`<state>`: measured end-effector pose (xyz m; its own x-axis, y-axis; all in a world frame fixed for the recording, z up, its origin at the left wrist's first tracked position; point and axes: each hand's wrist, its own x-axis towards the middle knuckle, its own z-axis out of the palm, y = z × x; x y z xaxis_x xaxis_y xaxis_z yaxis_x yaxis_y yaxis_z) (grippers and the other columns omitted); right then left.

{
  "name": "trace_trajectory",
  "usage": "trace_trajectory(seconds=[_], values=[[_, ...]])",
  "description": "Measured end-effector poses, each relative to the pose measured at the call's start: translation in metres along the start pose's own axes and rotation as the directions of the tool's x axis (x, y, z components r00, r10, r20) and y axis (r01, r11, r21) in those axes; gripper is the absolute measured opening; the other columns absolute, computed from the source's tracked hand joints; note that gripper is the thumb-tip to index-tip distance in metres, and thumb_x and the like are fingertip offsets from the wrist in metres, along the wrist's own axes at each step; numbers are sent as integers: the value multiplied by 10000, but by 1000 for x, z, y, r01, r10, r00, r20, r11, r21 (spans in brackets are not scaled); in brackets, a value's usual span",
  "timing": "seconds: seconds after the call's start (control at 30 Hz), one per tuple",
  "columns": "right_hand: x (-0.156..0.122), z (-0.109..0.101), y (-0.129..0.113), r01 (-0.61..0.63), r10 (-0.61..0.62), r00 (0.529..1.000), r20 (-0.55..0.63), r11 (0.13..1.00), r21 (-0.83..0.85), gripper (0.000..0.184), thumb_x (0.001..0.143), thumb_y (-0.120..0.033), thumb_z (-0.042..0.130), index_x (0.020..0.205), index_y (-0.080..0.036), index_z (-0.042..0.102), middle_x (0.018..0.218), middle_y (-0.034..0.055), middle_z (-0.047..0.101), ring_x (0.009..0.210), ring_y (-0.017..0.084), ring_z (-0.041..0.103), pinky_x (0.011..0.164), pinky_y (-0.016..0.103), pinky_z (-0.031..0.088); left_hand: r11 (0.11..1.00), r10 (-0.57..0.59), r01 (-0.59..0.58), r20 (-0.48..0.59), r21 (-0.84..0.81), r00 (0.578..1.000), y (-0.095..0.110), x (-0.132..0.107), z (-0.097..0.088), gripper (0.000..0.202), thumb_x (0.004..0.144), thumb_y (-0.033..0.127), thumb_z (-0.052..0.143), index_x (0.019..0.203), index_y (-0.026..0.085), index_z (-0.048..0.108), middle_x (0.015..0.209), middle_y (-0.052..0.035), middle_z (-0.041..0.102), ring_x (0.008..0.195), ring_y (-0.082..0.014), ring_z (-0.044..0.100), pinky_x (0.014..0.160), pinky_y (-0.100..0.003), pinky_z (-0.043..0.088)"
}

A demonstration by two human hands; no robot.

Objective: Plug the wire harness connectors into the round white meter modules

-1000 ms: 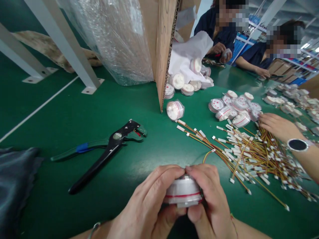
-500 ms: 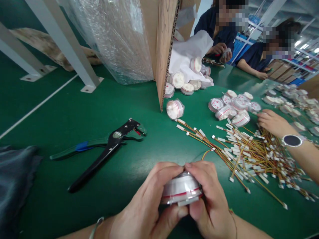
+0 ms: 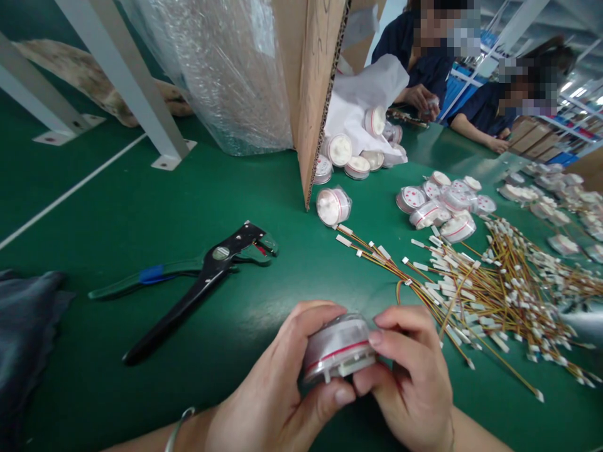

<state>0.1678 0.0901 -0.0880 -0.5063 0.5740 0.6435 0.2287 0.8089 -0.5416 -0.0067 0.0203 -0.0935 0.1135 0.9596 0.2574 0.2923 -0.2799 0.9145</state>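
Note:
My left hand point(image 3: 282, 370) is wrapped around a round white unit point(image 3: 338, 346) in a clear cover with a red line around its side. The unit is tilted, and small white tabs show along its lower edge. At its right edge, my right hand point(image 3: 409, 370) is closed, thumb and bent fingers drawn together against the unit. What is pinched there is hidden. Just behind those fingers, a thin orange-brown cable point(image 3: 398, 292) curves down out of sight. Past the hands lies a heap of such cables point(image 3: 471, 289) with white connectors.
A black wire stripper point(image 3: 214, 267) lies left on the green table point(image 3: 155, 207). Dark cloth point(image 3: 32, 339) is at the left edge. Beyond are a cardboard box point(image 3: 313, 94), a wrapped unit point(image 3: 333, 207) and a pile of units point(image 3: 440, 201). Two people sit at the far side.
My right hand has shifted right and its fingers have lifted partly off the top, showing more of the unit. Another person's hand with a watch has left the cable heap.

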Motion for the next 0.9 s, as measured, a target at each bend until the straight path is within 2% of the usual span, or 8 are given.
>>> trace_trajectory(seconds=[0.1, 0.2, 0.33, 0.5, 0.67, 0.8, 0.9], values=[[0, -1, -2, 41, -42, 999, -21, 999, -24, 132, 845, -185, 600, 952, -220, 530, 1013, 25, 438, 867, 133, 448, 694, 285, 407, 999, -29, 29, 20, -18, 999, 1, 0, 1, 515, 878, 260, 526, 1317, 289, 258, 1197, -21, 481, 1078, -151, 511, 876, -192, 467], [3, -1, -4, 48, -49, 998, -26, 998, -38, 95, 826, -133, 590, 859, -217, 558, 991, 25, 433, 866, 140, 441, 663, 283, 399, 998, -49, 50, 30, -43, 998, 2, 1, 1, 499, 877, 270, 529, 1302, 302, 270, 1167, -18, 532, 1026, -154, 556, 779, -189, 514], [5, -2, -6, 37, -38, 999, -27, 999, -22, 98, 823, -115, 587, 800, -206, 557, 956, 23, 443, 846, 138, 443, 658, 285, 389, 999, -39, 39, 32, -20, 999, 1, 1, -1, 513, 865, 276, 541, 1304, 283, 276, 1139, -23, 541, 987, -158, 573, 816, -226, 517], [5, -2, -8, -19, 19, 1000, 5, 999, 38, 55, 863, -170, 573, 829, -204, 547, 926, 15, 443, 832, 123, 449, 697, 283, 387, 1000, -18, 17, 14, 16, 1000, 0, 0, -1, 531, 857, 250, 541, 1316, 264, 273, 1166, -25, 507, 1019, -148, 553, 870, -215, 482], [4, 1, -11, -52, 53, 998, -20, 997, 52, 62, 866, -192, 583, 866, -198, 522, 921, 2, 451, 820, 102, 456, 708, 250, 392, 999, 30, -30, 6, 15, 1000, -2, -1, 1, 557, 863, 245, 543, 1335, 258, 246, 1245, -33, 459, 1150, -150, 478, 961, -198, 414], [2, 4, -10, -118, 124, 990, -71, 989, 89, 238, 841, -224, 624, 1022, -184, 475, 997, 18, 487, 920, 110, 497, 805, 240, 421, 1000, 23, -24, 9, 9, 1000, -3, -2, -1, 528, 862, 267, 543, 1317, 261, 276, 1236, -37, 460, 1154, -165, 470, 972, -231, 422], [3, 2, -6, -193, 194, 981, 5, 977, 93, 380, 866, -325, 583, 1182, -172, 438, 1152, 60, 493, 1101, 136, 472, 923, 244, 422, 999, -31, 30, 22, 32, 999, -1, 0, -5, 464, 869, 234, 511, 1289, 264, 316, 1203, -46, 488, 1102, -175, 505, 937, -262, 456]])
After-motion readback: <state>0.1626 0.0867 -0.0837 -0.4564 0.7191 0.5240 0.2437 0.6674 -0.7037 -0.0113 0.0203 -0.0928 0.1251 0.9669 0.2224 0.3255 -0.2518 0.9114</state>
